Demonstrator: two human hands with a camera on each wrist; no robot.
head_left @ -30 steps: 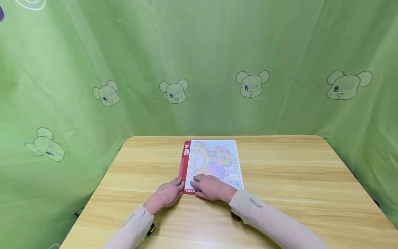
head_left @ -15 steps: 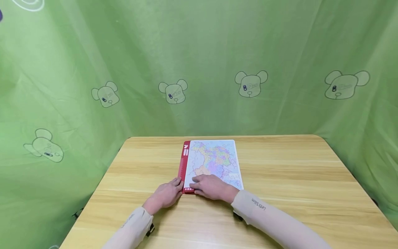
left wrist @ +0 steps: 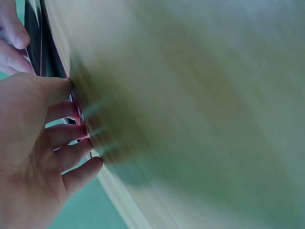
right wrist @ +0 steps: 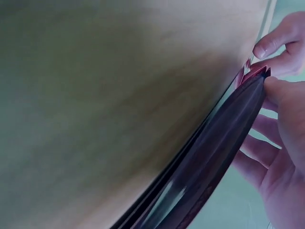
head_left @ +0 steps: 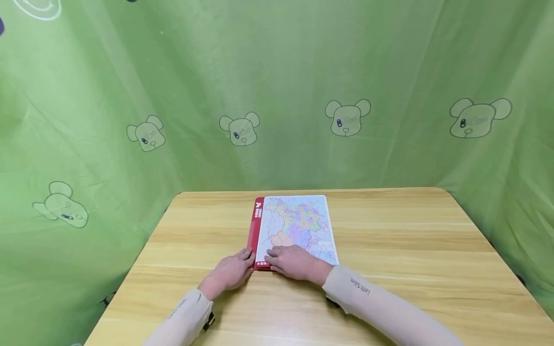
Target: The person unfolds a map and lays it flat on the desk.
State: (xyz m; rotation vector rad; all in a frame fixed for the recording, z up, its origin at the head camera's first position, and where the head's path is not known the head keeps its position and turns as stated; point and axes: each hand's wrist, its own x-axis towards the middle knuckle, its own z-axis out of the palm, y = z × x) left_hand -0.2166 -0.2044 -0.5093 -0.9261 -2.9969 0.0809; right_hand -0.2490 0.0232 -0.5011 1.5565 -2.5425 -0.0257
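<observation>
A map [head_left: 298, 223] printed in pale colours lies folded on the table, a red strip [head_left: 254, 230] showing along its left side. The fingertips of my left hand [head_left: 231, 270] press on that strip at the near left corner. Close beside it, my right hand [head_left: 296, 262] rests on the map's near left part with its fingers extended and covers some of the near edge. In the right wrist view the layered edge [right wrist: 209, 152] of the map bows upward, and the right thumb touches it near the corner. The left wrist view shows the left fingers [left wrist: 66, 133] spread at the edge.
The wooden table [head_left: 411, 240] extends to both sides of the map and towards me. A green curtain [head_left: 285, 62] with bear-head prints hangs behind the table and at both sides.
The right hand has shifted slightly to the right along the map's near edge. The left hand stays at the corner. The head view has moved a little.
</observation>
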